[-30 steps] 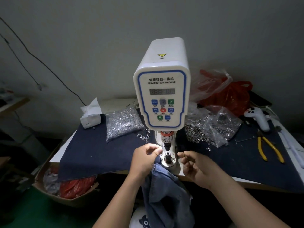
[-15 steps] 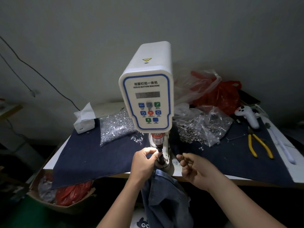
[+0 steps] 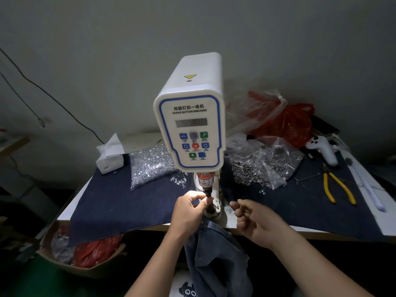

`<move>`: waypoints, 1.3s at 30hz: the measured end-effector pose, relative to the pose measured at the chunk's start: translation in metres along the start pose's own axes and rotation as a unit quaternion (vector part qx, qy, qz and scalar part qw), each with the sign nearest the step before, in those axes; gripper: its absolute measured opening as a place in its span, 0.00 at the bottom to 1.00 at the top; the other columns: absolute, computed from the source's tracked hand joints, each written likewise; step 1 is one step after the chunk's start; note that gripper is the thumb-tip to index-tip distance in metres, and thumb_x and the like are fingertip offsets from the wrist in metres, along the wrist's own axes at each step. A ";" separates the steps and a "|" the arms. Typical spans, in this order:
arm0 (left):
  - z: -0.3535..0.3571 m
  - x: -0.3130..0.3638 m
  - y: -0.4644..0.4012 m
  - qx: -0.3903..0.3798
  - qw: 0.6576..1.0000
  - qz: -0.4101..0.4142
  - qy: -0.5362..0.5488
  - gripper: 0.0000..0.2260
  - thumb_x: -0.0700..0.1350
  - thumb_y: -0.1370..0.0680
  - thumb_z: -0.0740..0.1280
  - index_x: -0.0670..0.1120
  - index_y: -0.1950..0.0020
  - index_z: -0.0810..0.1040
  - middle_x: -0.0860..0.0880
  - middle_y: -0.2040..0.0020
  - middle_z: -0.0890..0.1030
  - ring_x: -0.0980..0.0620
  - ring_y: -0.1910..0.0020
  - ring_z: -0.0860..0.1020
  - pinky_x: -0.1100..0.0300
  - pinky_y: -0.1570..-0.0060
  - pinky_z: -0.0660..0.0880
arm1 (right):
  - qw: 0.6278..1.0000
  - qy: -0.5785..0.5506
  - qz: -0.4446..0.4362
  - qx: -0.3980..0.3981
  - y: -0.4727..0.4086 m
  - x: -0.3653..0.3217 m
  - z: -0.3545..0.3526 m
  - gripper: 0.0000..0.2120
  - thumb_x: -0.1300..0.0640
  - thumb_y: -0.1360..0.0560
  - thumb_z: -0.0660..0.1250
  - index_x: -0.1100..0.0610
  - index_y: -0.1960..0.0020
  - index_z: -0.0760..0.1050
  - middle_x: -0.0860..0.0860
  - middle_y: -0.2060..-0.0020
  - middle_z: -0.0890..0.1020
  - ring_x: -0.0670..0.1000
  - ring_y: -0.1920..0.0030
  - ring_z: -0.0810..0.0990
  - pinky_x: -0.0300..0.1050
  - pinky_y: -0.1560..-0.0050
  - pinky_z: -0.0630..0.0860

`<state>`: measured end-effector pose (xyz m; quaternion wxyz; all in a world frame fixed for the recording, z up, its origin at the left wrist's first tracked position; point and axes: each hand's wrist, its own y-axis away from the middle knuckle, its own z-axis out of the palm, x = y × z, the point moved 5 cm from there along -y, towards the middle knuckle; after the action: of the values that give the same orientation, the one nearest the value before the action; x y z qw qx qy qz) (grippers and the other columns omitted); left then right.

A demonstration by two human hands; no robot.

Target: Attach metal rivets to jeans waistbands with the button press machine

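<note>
A white servo button machine stands at the table's front edge, its dark punch lowered onto the die. Blue jeans hang from the die down below the table edge. My left hand grips the jeans waistband right beside the punch, thumb and fingers curled. To the right of the machine base my right hand hovers with fingers curled, seemingly pinching something small that I cannot make out.
A bag of silver rivets lies left of the machine, bags of metal buttons right. Yellow pliers, a white controller, a red bag and a tissue box sit on the dark cloth.
The punch has come down onto the die. My left hand stays on the waistband at the punch. The view has shifted, and my right hand keeps its place beside the base.
</note>
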<state>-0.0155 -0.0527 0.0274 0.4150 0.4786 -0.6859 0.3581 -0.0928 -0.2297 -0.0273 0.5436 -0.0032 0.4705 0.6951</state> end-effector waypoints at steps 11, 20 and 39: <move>-0.004 0.009 -0.001 0.012 0.993 0.032 -0.115 0.07 0.51 0.22 0.76 0.51 0.56 0.81 0.56 0.57 0.82 0.61 0.62 0.77 0.68 0.62 0.70 | 1.000 -0.003 -0.003 -0.003 0.006 0.000 0.002 0.12 0.58 0.18 0.64 0.64 0.54 0.81 0.50 0.72 0.73 0.44 0.78 0.66 0.35 0.80 0.65; -0.006 -0.003 0.011 -0.026 0.979 -0.134 0.150 0.12 0.42 0.18 0.65 0.52 0.58 0.83 0.50 0.59 0.84 0.57 0.65 0.79 0.63 0.64 0.74 | 0.867 0.441 -0.227 -0.034 0.032 -0.008 0.023 0.06 0.54 0.21 0.70 0.52 0.49 0.86 0.47 0.56 0.87 0.47 0.60 0.82 0.40 0.54 0.79; -0.024 0.012 0.036 -0.292 0.949 0.069 -0.093 0.05 0.54 0.22 0.73 0.56 0.49 0.85 0.55 0.54 0.85 0.60 0.53 0.81 0.63 0.50 0.75 | 0.782 0.495 -0.337 -0.173 0.067 -0.017 0.036 0.06 0.56 0.23 0.74 0.49 0.59 0.81 0.45 0.61 0.82 0.40 0.59 0.77 0.35 0.55 0.72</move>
<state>-0.0468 -0.0256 0.0447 0.4453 0.3188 -0.8274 0.1240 -0.1182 -0.2161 0.0449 0.4260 -0.5994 0.5154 0.4400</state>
